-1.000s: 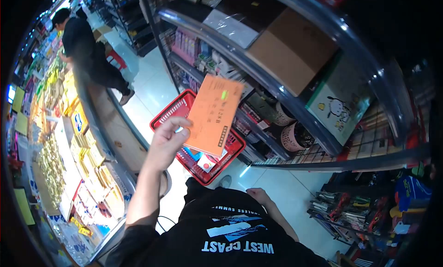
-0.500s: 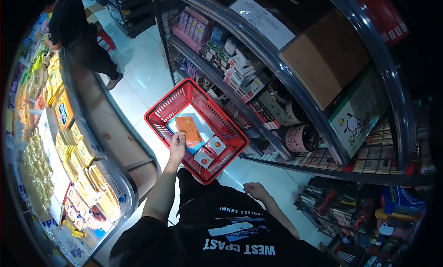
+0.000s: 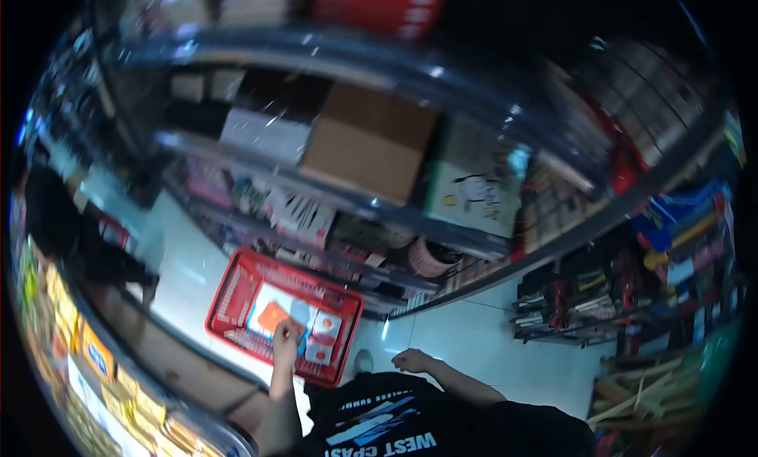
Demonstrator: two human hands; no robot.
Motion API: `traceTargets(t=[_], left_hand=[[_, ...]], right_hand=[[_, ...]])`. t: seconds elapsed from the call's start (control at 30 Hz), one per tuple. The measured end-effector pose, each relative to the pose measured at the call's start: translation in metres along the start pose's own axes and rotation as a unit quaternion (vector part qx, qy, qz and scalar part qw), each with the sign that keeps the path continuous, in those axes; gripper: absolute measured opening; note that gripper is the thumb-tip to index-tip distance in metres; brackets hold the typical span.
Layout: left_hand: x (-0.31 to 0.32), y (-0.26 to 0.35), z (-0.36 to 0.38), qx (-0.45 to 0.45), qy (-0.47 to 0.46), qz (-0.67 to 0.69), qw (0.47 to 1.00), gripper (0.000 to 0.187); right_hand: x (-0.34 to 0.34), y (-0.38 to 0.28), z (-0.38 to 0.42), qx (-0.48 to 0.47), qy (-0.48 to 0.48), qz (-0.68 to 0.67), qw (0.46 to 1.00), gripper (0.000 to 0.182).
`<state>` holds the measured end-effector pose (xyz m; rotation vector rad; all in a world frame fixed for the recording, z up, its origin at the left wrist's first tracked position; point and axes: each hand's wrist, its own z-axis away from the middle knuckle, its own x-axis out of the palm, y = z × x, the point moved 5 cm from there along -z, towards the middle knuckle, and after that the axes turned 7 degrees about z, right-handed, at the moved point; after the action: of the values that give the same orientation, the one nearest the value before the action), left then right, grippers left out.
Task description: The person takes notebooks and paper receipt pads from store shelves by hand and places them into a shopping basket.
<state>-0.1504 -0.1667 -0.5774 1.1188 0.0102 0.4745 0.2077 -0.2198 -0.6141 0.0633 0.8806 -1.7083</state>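
Observation:
My left hand (image 3: 287,335) is closed in a fist above the middle of a red plastic shopping basket (image 3: 225,303), gripping it from above; the handle is hard to make out. Inside the basket lie a flat orange-brown item (image 3: 272,316) on something white and blue, and white packs (image 3: 326,325) with red-orange round marks. Loosely curled, my right hand (image 3: 410,361) hangs to the right of the basket, over the floor. Nothing shows in its fingers, and it touches nothing.
Ahead stands a store shelf (image 3: 371,196) with boxes, a brown carton (image 3: 371,141) and a pink pierced basket (image 3: 433,258). A lit counter of yellow packs (image 3: 95,350) runs along the left. A person in dark clothes (image 3: 63,220) is at far left. More racks (image 3: 568,299) stand at right.
My view has swung to the right, bringing the shelf across the front and blurring the picture. The basket has come round with my left hand above it. My right hand stays loosely curled.

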Motion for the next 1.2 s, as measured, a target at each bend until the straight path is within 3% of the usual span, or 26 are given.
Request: traceTargets(t=[0.03, 0.13, 0.23, 0.33, 0.47, 0.53, 0.6, 0.7, 0.77, 0.8, 0.87, 1.0, 1.2], left_hand=[[0.022, 0.034, 0.017, 0.006, 0.010, 0.007, 1.000, 0.022], [0.069, 0.109, 0.036, 0.075, -0.078, -0.004, 0.994, 0.025], [0.125, 0.204, 0.073, 0.200, -0.173, -0.077, 0.961, 0.021], [0.180, 0.282, 0.114, 0.285, -0.255, -0.051, 0.923, 0.019], [0.253, 0.378, 0.170, 0.468, -0.307, -0.115, 0.821, 0.020], [0.294, 0.417, 0.187, 0.544, -0.281, -0.175, 0.771, 0.022], [0.334, 0.444, 0.193, 0.570, -0.292, -0.191, 0.744, 0.027], [0.392, 0.474, 0.197, 0.574, -0.305, -0.239, 0.722, 0.035], [0.425, 0.478, 0.189, 0.558, -0.264, -0.377, 0.690, 0.042], [0.438, 0.481, 0.187, 0.559, -0.262, -0.379, 0.689, 0.042], [0.459, 0.474, 0.175, 0.461, -0.255, -0.490, 0.695, 0.050], [0.478, 0.471, 0.181, 0.409, -0.206, -0.518, 0.723, 0.055], [0.486, 0.473, 0.170, 0.414, -0.246, -0.476, 0.736, 0.059]], right_hand=[[-0.003, -0.004, -0.003, 0.006, -0.003, 0.018, 1.000, 0.034], [-0.003, 0.000, -0.016, -0.022, 0.011, -0.009, 1.000, 0.036], [-0.003, 0.008, -0.027, -0.045, 0.045, -0.031, 0.997, 0.034], [-0.007, 0.010, -0.031, -0.059, 0.064, -0.051, 0.995, 0.033], [-0.008, 0.023, -0.032, -0.055, 0.063, -0.082, 0.993, 0.031], [-0.008, 0.028, -0.030, -0.074, 0.073, -0.049, 0.993, 0.030], [-0.005, 0.036, -0.024, -0.071, 0.096, -0.130, 0.984, 0.029], [0.005, 0.049, -0.020, -0.068, 0.102, -0.137, 0.983, 0.028], [0.012, 0.058, -0.019, -0.051, 0.099, -0.166, 0.980, 0.027], [0.017, 0.060, -0.015, -0.054, 0.099, -0.165, 0.980, 0.027], [0.020, 0.060, -0.003, -0.049, 0.120, -0.213, 0.968, 0.027], [0.030, 0.074, -0.011, -0.071, 0.136, -0.183, 0.971, 0.024], [0.030, 0.084, -0.007, -0.056, 0.123, -0.212, 0.968, 0.023]])
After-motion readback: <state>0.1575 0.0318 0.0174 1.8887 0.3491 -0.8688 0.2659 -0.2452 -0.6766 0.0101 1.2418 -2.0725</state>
